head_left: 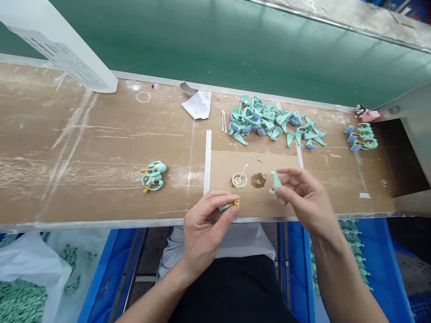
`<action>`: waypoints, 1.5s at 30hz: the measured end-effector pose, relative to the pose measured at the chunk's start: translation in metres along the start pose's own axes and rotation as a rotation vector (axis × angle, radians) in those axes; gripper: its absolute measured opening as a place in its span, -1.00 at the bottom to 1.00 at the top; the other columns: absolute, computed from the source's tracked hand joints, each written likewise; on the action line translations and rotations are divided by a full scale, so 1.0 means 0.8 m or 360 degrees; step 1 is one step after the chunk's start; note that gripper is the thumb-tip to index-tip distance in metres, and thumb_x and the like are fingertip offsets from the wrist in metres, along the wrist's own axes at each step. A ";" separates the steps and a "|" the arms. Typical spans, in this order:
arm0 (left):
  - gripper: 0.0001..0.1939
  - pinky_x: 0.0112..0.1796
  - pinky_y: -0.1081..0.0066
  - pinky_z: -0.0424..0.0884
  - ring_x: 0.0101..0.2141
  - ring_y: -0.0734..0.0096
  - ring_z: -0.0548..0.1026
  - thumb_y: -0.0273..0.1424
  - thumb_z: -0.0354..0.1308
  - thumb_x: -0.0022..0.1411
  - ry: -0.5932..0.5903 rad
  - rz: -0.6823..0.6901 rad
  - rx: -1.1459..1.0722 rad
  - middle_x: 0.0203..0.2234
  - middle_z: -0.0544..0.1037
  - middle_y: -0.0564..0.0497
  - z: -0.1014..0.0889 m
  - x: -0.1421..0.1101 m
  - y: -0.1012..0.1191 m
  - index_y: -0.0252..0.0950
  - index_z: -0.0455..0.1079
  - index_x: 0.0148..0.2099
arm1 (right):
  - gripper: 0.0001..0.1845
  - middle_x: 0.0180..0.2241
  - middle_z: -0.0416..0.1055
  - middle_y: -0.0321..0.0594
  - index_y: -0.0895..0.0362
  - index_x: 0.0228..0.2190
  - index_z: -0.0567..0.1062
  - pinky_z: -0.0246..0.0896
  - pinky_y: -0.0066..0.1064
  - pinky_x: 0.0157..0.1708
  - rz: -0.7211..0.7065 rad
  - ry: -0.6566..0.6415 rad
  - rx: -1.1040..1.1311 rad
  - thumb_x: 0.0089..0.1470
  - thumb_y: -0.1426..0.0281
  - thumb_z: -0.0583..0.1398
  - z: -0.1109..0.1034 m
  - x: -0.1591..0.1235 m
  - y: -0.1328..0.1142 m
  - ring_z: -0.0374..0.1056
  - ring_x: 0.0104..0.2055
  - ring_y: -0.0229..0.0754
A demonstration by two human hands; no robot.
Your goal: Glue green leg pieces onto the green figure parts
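Observation:
My left hand [208,224] pinches a small yellow and mint-green toy figure part [231,205] between thumb and fingertips, above the bench's front edge. To the right, my right hand [301,195] is closed on a mint-green plastic piece [276,182], held upright and apart from the figure part. Between and beyond the hands stands a small round dish [239,180] with a cotton swab [244,169] leaning in it. A dark stain [258,180] marks the cardboard beside the dish. Further back lies a heap of mint-green pieces with purple ends [261,117].
Two mint-green figures with yellow parts [154,176] lie at the left, and several assembled ones [361,137] at the far right. Two cotton swabs [224,121] and a white paper piece [199,105] lie at the back. Blue bins [387,264] stand below the bench.

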State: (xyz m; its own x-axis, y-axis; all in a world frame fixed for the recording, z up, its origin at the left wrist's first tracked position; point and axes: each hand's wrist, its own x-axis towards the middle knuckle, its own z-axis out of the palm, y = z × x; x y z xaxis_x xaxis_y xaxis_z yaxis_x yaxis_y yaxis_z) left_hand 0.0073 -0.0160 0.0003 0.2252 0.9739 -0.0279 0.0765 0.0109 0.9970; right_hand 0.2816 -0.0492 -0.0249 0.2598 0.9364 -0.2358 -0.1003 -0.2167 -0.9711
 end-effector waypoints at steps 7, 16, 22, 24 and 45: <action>-0.82 -0.11 0.41 0.67 -0.06 0.27 0.76 -0.47 0.50 0.55 0.0009 0.0097 0.0083 -0.05 0.79 -0.09 0.002 -0.001 0.004 -0.09 0.86 0.07 | -0.69 -0.37 0.64 -0.28 0.07 -0.19 0.77 0.36 -0.49 -0.44 0.0406 -0.0310 0.0729 0.36 0.12 0.62 0.086 -0.048 -0.006 0.44 -0.51 -0.34; -0.79 -0.19 0.45 0.71 -0.12 0.31 0.79 -0.51 0.53 0.51 -0.0005 0.0134 0.0115 -0.05 0.78 -0.08 0.001 -0.004 -0.001 -0.10 0.86 0.07 | -0.67 -0.37 0.65 -0.28 0.10 -0.22 0.75 0.30 -0.53 -0.46 0.0471 -0.0295 0.0781 0.35 0.14 0.63 0.097 -0.057 0.001 0.43 -0.52 -0.37; -0.71 -0.07 0.47 0.75 -0.12 0.39 0.79 -0.58 0.53 0.49 -0.0031 0.0361 0.0291 -0.04 0.78 0.00 0.001 -0.004 0.002 -0.10 0.84 0.11 | -0.59 -0.40 0.65 -0.29 0.12 -0.27 0.67 0.10 -0.54 -0.55 0.0531 -0.0327 0.0863 0.38 0.09 0.61 0.101 -0.061 -0.002 0.29 -0.62 -0.44; -0.69 -0.03 0.48 0.75 -0.11 0.42 0.79 -0.60 0.53 0.49 -0.0049 0.0449 0.0366 -0.02 0.78 0.01 0.000 -0.004 0.006 -0.12 0.82 0.13 | -0.55 -0.43 0.64 -0.29 0.12 -0.29 0.64 0.00 -0.55 -0.59 0.0546 -0.0332 0.0917 0.37 0.07 0.61 0.103 -0.060 -0.005 0.19 -0.66 -0.47; -0.75 0.01 0.24 0.74 -0.12 0.24 0.76 -0.59 0.38 0.61 -0.0200 0.0732 0.0766 -0.03 0.85 -0.11 -0.008 -0.013 0.049 -0.23 0.70 0.21 | -0.42 -0.56 0.34 -0.41 0.08 -0.36 0.51 -0.11 -0.49 -0.53 0.0858 -0.0513 0.0934 0.35 -0.02 0.59 0.091 -0.077 -0.015 -0.12 -0.57 -0.41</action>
State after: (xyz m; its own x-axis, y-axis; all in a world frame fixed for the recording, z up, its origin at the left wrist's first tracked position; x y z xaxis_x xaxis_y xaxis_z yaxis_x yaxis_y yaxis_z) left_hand 0.0018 -0.0240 0.0404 0.4474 0.8212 0.3542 0.3634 -0.5288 0.7670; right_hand 0.1970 -0.0840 0.0041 -0.2430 0.7984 -0.5509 -0.6350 -0.5603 -0.5318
